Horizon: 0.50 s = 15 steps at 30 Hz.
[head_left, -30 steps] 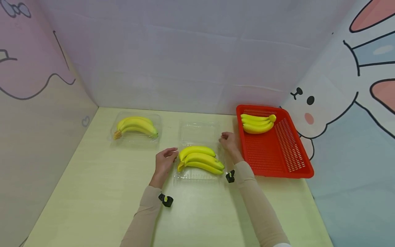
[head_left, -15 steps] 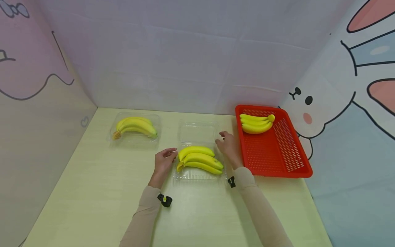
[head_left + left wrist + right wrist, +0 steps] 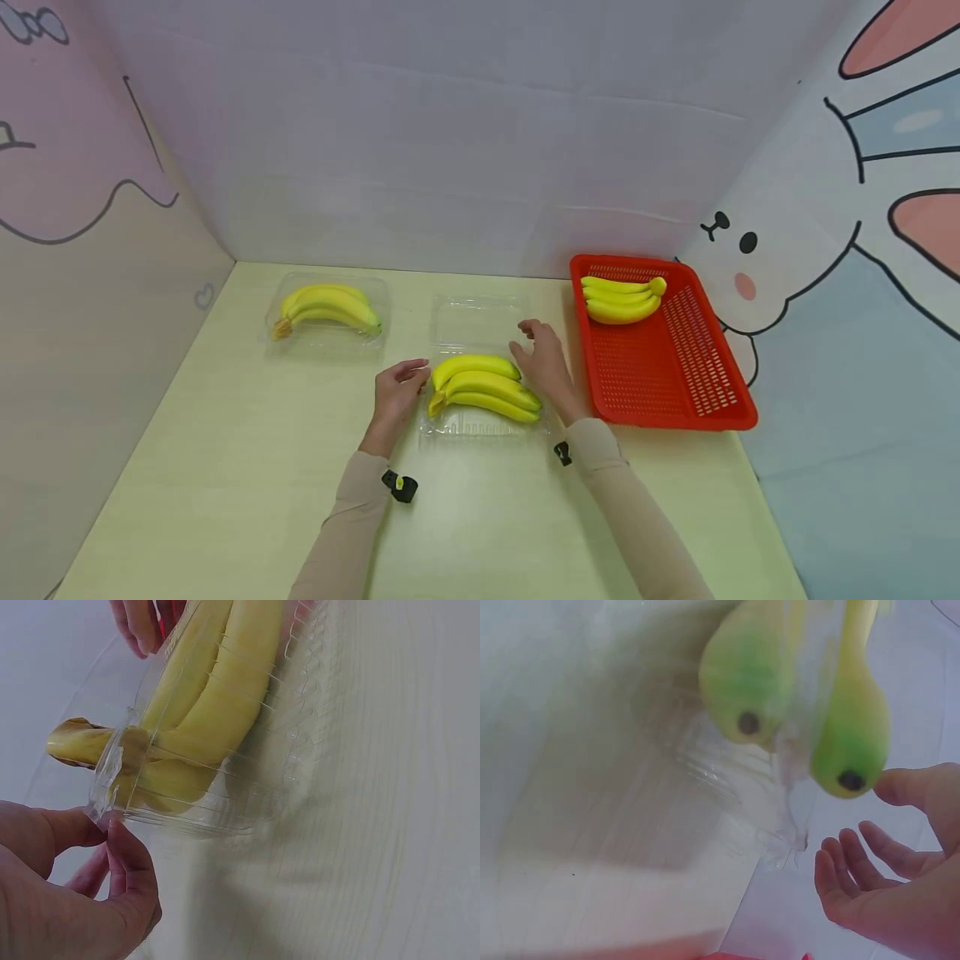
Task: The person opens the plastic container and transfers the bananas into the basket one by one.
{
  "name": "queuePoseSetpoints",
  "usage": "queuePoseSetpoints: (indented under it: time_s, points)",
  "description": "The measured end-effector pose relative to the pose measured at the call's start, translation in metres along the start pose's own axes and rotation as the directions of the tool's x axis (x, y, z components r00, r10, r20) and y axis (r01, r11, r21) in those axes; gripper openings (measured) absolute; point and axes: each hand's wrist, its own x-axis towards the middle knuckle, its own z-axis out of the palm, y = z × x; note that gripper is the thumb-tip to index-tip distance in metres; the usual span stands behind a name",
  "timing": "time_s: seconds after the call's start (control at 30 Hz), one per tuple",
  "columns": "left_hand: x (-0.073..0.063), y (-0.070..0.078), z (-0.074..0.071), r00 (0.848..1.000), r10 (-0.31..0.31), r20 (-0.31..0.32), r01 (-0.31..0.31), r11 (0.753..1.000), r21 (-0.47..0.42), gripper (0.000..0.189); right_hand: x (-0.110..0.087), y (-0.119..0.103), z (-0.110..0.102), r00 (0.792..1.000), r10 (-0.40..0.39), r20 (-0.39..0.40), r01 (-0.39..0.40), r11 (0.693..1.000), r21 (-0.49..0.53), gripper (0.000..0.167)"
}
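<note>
A bunch of yellow bananas (image 3: 487,387) lies in the clear plastic clamshell box (image 3: 472,429), whose lid (image 3: 480,322) is folded back flat behind it. At the box's left rim, my left hand (image 3: 396,398) pinches the plastic edge between thumb and fingertip, beside the banana stem (image 3: 79,742). My right hand (image 3: 549,367) hovers at the box's right back side with fingers apart and loosely bent. In the right wrist view, its thumb is close to a green banana tip (image 3: 847,761); whether they touch, I cannot tell.
Another clear box (image 3: 322,342) with bananas (image 3: 330,307) stands at the back left. To the right is a red plastic basket (image 3: 652,375) holding one bunch of bananas (image 3: 621,300). Printed fabric walls (image 3: 465,167) edge the pale table (image 3: 480,525).
My right hand has moved left, from beside the red basket to over the right side of the clear box. My left hand has stayed at the left rim.
</note>
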Motion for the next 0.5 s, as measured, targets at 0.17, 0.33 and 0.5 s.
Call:
queuePoseSetpoints:
  time_s: [0.17,0.33,0.5]
  points:
    - [0.000,0.000,0.000,1.000,0.006,-0.002,-0.006,1.000,-0.022,0.023,-0.006,-0.003,0.003,0.997,-0.079,-0.006,0.079,0.996,-0.039,0.037]
    - [0.000,0.000,0.001,1.000,0.017,-0.002,-0.017,1.000,-0.026,0.023,-0.011,-0.006,0.006,0.989,-0.150,-0.009,0.149,0.986,-0.075,0.035]
    - [0.000,0.000,0.000,1.000,0.024,0.003,-0.024,0.999,-0.029,0.024,-0.016,-0.008,0.009,0.975,-0.224,-0.010,0.222,0.970,-0.098,0.034]
